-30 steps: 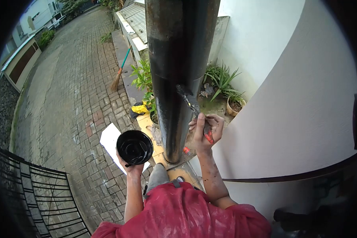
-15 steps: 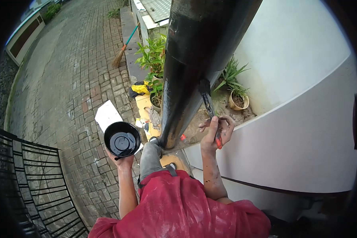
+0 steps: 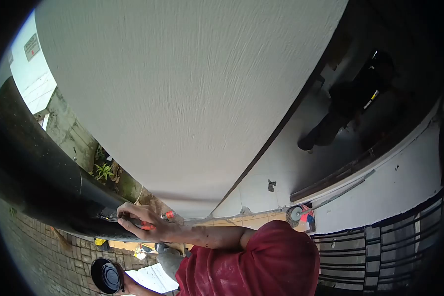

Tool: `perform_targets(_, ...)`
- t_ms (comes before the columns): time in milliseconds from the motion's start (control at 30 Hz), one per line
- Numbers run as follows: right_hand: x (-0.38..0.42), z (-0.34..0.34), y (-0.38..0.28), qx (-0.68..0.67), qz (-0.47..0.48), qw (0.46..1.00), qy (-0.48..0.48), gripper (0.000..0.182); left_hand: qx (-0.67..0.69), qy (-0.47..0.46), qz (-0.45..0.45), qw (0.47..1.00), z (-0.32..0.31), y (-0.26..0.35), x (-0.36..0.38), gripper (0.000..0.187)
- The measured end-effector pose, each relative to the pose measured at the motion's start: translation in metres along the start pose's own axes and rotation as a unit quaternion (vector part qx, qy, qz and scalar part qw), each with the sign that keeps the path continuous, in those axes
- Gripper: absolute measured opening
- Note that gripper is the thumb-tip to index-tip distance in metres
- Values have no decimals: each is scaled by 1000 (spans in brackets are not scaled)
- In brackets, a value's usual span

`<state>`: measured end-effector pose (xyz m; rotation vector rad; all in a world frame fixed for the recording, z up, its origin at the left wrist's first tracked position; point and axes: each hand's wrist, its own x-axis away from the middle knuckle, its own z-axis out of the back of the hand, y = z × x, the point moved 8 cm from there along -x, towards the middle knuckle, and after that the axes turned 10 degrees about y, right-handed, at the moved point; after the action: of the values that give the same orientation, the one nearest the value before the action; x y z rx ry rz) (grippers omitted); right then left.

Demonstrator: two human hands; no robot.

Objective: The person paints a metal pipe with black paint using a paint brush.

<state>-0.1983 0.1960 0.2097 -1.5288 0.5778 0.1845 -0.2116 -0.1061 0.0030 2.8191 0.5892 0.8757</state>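
Head view: our right hand [image 3: 138, 222] grips the red-handled brush [image 3: 150, 224] against the black pole [image 3: 39, 187] for reach; our left hand [image 3: 126, 283] clasps the paint bowl [image 3: 106, 276] low, just below.

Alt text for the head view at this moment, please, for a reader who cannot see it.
The right hand holds a red-handled brush against a black pole beside a curved white wall. Low in the frame, the left hand holds a black paint bowl above brick paving, and the person's red shirt fills the bottom centre.
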Motion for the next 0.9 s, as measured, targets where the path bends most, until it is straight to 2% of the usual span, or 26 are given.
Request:
perform_targets(33,0,0,-1,29,-6,999,-15,19,-10,-10,7,1000,-12,-2,-8,63)
perform_targets(133,-3,5,-23,37,67,997,16,18,-20,-31,27,999,-52,-18,-11,63)
perform_targets(300,-16,14,-59,34,63,997,18,14,-14,-57,64,996,-73,-27,-65,63)
perform_targets(367,-23,15,-67,100,42,994,11,15,-20,-63,74,995,-85,-18,-90,63)
perform_targets(433,-30,12,-85,12,11,1000,10,15,-21,-71,83,994,-108,-10,-111,63)
perform_targets(467,-33,7,-90,14,14,1000,14,15,-22,-75,86,993,-120,-5,-125,63)
perform_targets(533,-38,1,-104,-90,-3,995,45,17,-19,-82,93,992,-143,3,-140,64)
perform_targets(567,-42,-7,-105,-89,2,995,47,17,-17,-86,96,992,-154,7,-147,64)
perform_targets(633,-46,-12,-114,-119,75,985,105,19,-11,-94,101,990,-173,13,-158,64)
perform_targets(667,-47,-18,-114,-125,72,982,119,19,-7,-97,104,990,-179,15,-164,64)
perform_targets(700,-49,-23,-115,-122,77,982,119,19,-5,-100,108,989,-183,16,-168,64)
perform_targets(767,-48,-30,-123,-16,161,978,128,19,-6,-101,118,988,-182,15,-176,64)
perform_targets(900,-47,-29,-121,-30,135,981,138,19,-21,-97,135,986,-165,15,-180,64)
